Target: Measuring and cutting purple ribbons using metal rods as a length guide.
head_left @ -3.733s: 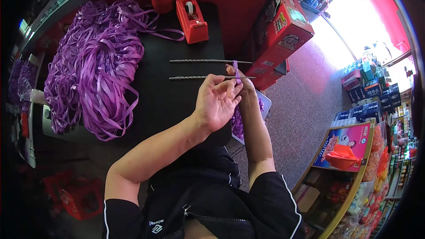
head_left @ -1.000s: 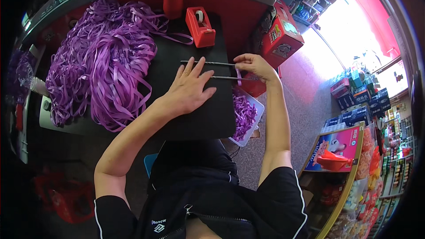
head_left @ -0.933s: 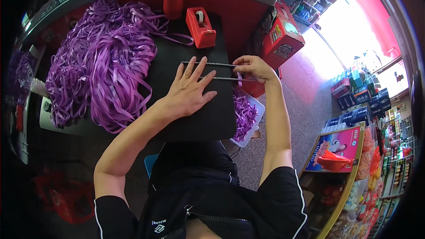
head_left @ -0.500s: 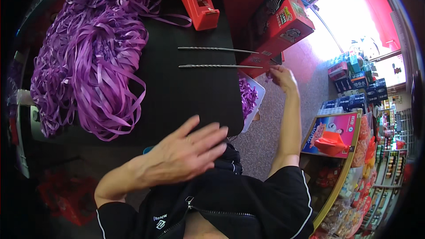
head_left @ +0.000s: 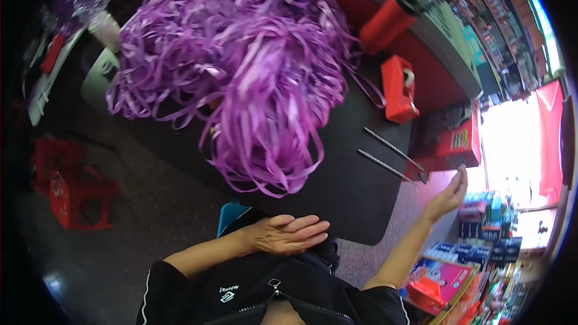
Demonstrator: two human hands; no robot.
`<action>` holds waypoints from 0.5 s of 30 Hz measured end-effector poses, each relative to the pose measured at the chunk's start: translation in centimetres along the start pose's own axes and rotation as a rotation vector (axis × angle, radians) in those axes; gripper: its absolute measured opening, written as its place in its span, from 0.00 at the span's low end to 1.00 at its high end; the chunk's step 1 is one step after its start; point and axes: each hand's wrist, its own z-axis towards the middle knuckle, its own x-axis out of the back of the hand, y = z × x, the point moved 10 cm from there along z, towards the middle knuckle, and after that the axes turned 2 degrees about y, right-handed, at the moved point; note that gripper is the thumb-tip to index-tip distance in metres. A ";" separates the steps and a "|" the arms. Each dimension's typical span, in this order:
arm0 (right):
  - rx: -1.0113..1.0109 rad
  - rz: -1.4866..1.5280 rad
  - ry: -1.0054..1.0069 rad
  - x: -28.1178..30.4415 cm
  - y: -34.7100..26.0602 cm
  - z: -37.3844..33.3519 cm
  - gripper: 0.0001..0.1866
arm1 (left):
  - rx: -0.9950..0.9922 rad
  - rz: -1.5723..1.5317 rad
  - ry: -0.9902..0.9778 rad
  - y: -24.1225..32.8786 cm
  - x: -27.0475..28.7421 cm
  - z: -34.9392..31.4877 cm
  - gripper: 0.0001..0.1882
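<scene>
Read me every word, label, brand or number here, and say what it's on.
Black shirt: a small pale logo with lettering, upside down; I won't copy it out.
Red box: light print, too blurred to read.
Pink panel: marks too small to read.
Dark blue boxes: print too small to read.
Purple ribbons and metal rods: no lettering visible.

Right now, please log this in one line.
left hand: open; right hand: beyond black table, grip unclear; two metal rods: overhanging table; purple ribbons: heaped on table
</scene>
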 end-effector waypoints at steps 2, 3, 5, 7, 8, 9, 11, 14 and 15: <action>0.164 0.109 -0.110 -3.1 -7.9 0.0 0.10 | -0.012 0.072 0.100 0.0 -0.3 -0.5 0.19; 0.265 0.138 -0.189 -4.6 -11.5 -0.4 0.09 | -0.046 0.118 0.194 0.4 -0.2 -0.8 0.18; 0.476 0.156 -0.306 -8.2 -19.2 -2.0 0.07 | -0.046 0.181 0.283 0.3 -1.1 -1.3 0.17; 0.555 0.199 -0.461 -11.2 -22.3 -3.0 0.07 | -0.074 0.160 0.346 0.7 -1.4 -0.8 0.17; 0.570 0.269 -0.599 -13.3 -24.3 -3.7 0.08 | -0.081 0.157 0.323 0.6 -1.3 -0.8 0.17; 0.549 0.283 -0.723 -15.9 -25.7 -4.9 0.08 | -0.075 0.173 0.319 0.6 -1.1 -1.1 0.17; 0.631 0.331 -0.874 -19.4 -27.7 -6.6 0.08 | -0.052 0.194 0.293 0.4 -1.2 -1.2 0.18; 0.344 0.411 -1.107 -24.8 -26.2 -8.6 0.07 | -0.061 0.258 0.262 0.5 -1.1 -1.1 0.20; 0.177 0.459 -1.209 -26.5 -25.1 -9.4 0.08 | -0.067 0.258 0.262 0.6 -0.9 -1.2 0.20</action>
